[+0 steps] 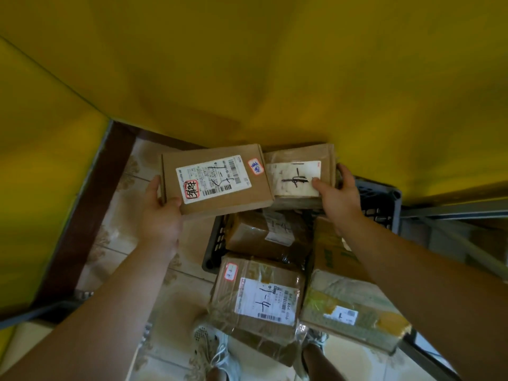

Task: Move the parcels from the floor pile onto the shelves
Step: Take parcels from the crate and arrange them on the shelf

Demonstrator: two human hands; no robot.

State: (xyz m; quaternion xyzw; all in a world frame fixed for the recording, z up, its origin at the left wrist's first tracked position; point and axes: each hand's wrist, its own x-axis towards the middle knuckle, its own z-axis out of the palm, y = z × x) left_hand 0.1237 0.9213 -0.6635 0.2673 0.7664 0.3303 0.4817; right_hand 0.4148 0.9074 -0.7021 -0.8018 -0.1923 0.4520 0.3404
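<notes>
A yellow wall (247, 64) looms over the pile of parcels (261, 295) heaped on the tiled floor (176, 312), some of them in a dark crate (384, 199). Held above that pile is a flat cardboard parcel (217, 180), and just beside it is a smaller box (298, 177) with a white label. The left hand (160, 215) grips the flat one's near corner and the right hand (339, 196) clasps the box, thumb across its label.

Left hand (160, 215) gripping flat labelled parcel (217, 180), right hand (339, 195) holding smaller parcel (299, 176), parcels piled in crate (382, 199) below
</notes>
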